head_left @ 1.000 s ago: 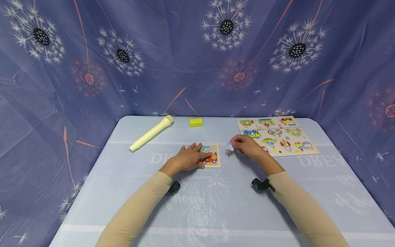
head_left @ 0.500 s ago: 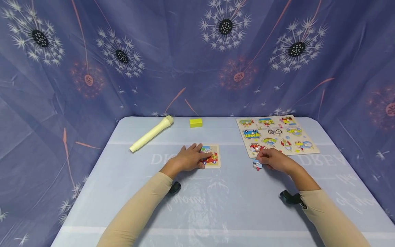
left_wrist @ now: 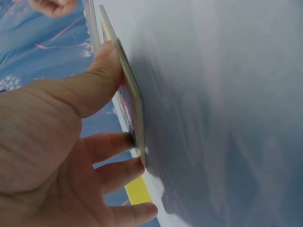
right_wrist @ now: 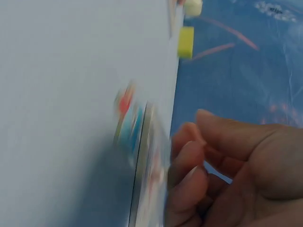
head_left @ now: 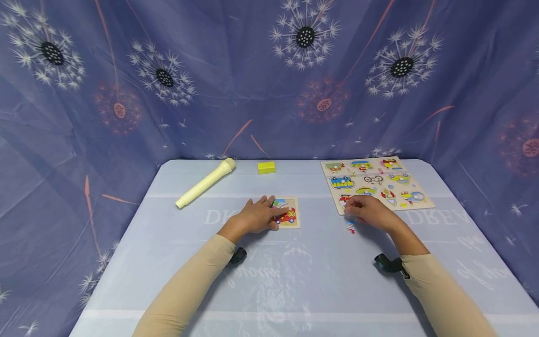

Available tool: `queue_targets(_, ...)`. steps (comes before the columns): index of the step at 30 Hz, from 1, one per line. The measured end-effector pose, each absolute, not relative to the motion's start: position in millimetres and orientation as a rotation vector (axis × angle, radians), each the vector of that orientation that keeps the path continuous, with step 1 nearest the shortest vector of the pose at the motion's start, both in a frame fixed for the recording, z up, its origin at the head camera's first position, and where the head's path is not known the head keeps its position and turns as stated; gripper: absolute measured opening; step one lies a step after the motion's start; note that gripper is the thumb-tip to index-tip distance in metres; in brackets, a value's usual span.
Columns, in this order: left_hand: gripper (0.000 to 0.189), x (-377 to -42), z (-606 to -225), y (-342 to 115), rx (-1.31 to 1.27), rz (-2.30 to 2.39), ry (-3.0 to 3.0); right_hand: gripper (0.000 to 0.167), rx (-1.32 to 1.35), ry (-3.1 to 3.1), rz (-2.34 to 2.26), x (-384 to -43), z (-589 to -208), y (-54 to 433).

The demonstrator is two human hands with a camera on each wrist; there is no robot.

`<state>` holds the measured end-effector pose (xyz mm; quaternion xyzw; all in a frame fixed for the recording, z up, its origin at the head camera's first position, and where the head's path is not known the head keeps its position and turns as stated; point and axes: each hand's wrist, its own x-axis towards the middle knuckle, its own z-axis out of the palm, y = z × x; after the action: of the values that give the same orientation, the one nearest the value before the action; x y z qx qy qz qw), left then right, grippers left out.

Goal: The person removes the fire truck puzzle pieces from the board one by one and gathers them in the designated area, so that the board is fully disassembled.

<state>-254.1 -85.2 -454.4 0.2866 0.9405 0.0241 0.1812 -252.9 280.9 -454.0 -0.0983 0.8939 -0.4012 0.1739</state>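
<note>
Lays left hand spread wide across the small puzzle. Holds right hand loosely curled, gripping nothing — near the large puzzle board, just beside the loose piece on the table.

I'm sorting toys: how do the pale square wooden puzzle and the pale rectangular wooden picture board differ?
The square puzzle is smaller than the rectangular board. The square puzzle shows a red vehicle; the rectangular board, many vehicles. The left hand rests on the square puzzle, not the rectangular board. Both show colourful vehicles.
</note>
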Motion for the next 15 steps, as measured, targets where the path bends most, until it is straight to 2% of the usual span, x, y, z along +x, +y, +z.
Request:
queue_targets(5, 0.065, -253, -453, -87, 0.815, 0.082, 2.656, 0.04, -0.237, 2.352, -1.375, -270, -458, 238)
queue_targets(15, 0.069, -252, -453, -89, 0.788, 0.133, 2.658, 0.045, -0.338, 2.295, -1.286, -277, -471, 148)
